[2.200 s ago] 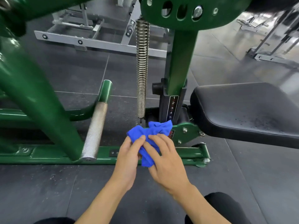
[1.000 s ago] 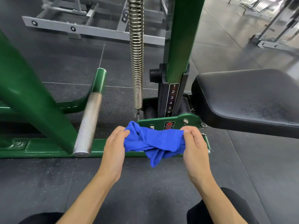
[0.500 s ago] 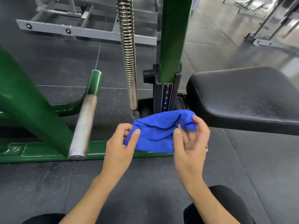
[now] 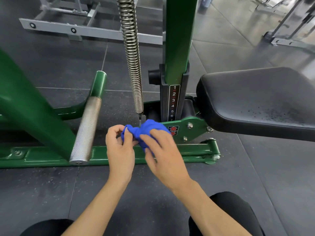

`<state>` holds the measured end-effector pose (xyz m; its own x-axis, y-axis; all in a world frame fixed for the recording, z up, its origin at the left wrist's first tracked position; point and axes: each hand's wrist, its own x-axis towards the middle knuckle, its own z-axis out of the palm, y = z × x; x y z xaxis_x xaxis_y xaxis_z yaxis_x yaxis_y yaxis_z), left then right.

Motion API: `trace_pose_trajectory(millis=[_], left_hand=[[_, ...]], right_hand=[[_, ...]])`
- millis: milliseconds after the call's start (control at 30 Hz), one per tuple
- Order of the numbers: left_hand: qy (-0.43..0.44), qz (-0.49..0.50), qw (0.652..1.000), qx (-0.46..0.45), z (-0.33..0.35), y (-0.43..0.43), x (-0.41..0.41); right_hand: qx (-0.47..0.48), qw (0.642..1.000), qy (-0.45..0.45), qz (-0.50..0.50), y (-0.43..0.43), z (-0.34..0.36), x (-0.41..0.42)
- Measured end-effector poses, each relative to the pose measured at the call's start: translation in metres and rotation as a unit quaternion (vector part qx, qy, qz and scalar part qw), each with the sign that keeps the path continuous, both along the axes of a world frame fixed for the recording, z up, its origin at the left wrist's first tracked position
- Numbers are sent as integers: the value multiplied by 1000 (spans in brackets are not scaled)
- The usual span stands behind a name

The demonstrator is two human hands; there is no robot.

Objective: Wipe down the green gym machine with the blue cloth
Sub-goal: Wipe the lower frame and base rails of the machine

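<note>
Dark gym floor (image 4: 51,184); blue cloth (image 4: 148,128) bunched crosswise, in grip of left hand (image 4: 119,150) and right hand (image 4: 165,159)

We count: one green gym machine (image 4: 179,40); one blue cloth (image 4: 150,127); two hands, namely one left hand (image 4: 120,147) and one right hand (image 4: 163,155); one coil spring (image 4: 133,57); one black seat pad (image 4: 255,99); one knurled steel bar (image 4: 87,125); one numbered scale (image 4: 173,103); one black knob (image 4: 153,76); one grey frame (image 4: 95,32) showing two bolts (image 4: 73,30).
</note>
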<state>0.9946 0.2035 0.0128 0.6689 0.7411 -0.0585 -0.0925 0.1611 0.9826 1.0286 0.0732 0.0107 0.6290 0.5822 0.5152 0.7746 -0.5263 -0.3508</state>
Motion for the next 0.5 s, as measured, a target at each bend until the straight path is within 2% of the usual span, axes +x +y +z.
trace_pose_trajectory(millis=[100,200,367,500], left_hand=[[54,-18,995,-84,-8,3,5],[86,-67,979,-175,-15,0,9],[78,-143,955,-247,-10,-36,-4],[81,-214,943,-244,-9,-57,-8]], right_hand=[[-36,999,10,31,4,-1,2],[-11,1000,8,-19,-1,6,-1],[73,988,36,-133,-16,16,0],[78,976,5,-206,-23,21,1]])
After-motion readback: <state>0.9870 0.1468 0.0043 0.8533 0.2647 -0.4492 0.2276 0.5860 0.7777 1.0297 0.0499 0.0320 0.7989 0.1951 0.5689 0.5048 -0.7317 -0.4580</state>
